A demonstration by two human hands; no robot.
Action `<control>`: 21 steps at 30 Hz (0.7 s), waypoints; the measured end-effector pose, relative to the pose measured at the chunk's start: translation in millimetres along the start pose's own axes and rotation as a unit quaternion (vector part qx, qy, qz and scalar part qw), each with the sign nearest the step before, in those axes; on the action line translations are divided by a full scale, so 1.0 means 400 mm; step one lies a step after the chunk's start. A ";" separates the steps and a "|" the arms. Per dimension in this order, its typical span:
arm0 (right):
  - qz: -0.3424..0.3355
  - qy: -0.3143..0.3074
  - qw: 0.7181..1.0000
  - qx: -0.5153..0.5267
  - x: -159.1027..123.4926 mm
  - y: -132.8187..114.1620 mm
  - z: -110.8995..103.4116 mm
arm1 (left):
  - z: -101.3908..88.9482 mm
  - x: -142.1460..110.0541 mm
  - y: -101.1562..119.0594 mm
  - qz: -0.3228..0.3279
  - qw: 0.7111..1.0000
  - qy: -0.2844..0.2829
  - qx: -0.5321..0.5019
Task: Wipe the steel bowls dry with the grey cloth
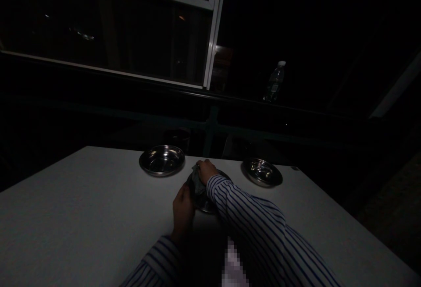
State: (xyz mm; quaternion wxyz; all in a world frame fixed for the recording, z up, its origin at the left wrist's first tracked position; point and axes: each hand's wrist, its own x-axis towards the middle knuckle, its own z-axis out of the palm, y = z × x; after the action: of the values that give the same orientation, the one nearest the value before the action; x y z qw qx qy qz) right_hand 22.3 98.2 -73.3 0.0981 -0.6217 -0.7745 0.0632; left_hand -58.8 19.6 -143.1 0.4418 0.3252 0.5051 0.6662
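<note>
A round metal dish (207, 206) sits in front of me on the white table, partly covered by my hands and right sleeve. My left hand (183, 208) grips its left rim, fingers closed on the edge. At the far side of the dish, my right hand (207, 171) is closed on a grey-green cloth (198, 182) that lies against the inside. Two more shiny metal dishes stand apart from it: one dish (162, 161) to the left and another dish (262, 172) to the right, both near the far edge.
The white table (98, 217) ends just behind the dishes. Beyond it, a clear bottle with a white cap (275, 81) stands on a dark ledge beside a window frame (213, 33). A small label (295, 168) is at the table's far right corner. The surroundings are very dark.
</note>
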 end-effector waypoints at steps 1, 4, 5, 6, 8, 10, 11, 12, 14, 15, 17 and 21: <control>0.006 0.001 1.000 -0.011 0.004 0.009 -0.006 | 0.000 0.000 0.001 -0.004 1.000 -0.001 0.005; 0.023 -0.004 0.999 -0.045 0.011 0.046 -0.029 | -0.004 0.000 0.000 0.003 1.000 -0.006 0.020; 0.026 -0.009 0.998 -0.055 0.011 0.061 -0.038 | -0.005 0.000 -0.001 0.012 1.000 -0.007 0.028; 0.027 -0.017 0.997 -0.064 0.009 0.076 -0.046 | -0.006 0.001 -0.003 0.020 0.999 -0.007 0.038; 0.024 -0.035 0.996 -0.079 0.001 0.106 -0.060 | -0.007 0.002 -0.005 0.032 0.998 0.000 0.056; 0.019 -0.054 0.994 -0.089 -0.015 0.134 -0.072 | -0.007 0.002 -0.005 0.042 0.997 0.006 0.067; 0.017 -0.063 0.994 -0.092 -0.024 0.147 -0.077 | -0.006 0.002 -0.004 0.045 0.997 0.007 0.068; 0.014 -0.071 0.993 -0.094 -0.035 0.158 -0.081 | -0.006 0.001 -0.003 0.047 0.997 0.008 0.068; 0.006 -0.084 0.992 -0.095 -0.061 0.175 -0.089 | -0.005 0.000 0.001 0.049 0.996 0.010 0.069; 0.000 -0.089 0.992 -0.093 -0.075 0.180 -0.092 | -0.004 -0.001 0.003 0.048 0.996 0.008 0.070; -0.012 -0.098 0.991 -0.085 -0.106 0.185 -0.096 | -0.005 -0.001 0.005 0.043 0.997 0.003 0.069; -0.030 -0.095 0.993 -0.064 -0.171 0.178 -0.098 | -0.006 0.000 0.004 0.037 0.997 0.002 0.063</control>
State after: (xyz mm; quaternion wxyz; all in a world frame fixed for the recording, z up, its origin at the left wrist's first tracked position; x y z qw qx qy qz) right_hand 113.2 46.0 -55.6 -0.0140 -0.5942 -0.8012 0.0697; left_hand -61.2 18.5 -142.4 0.3949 0.3693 0.5347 0.6495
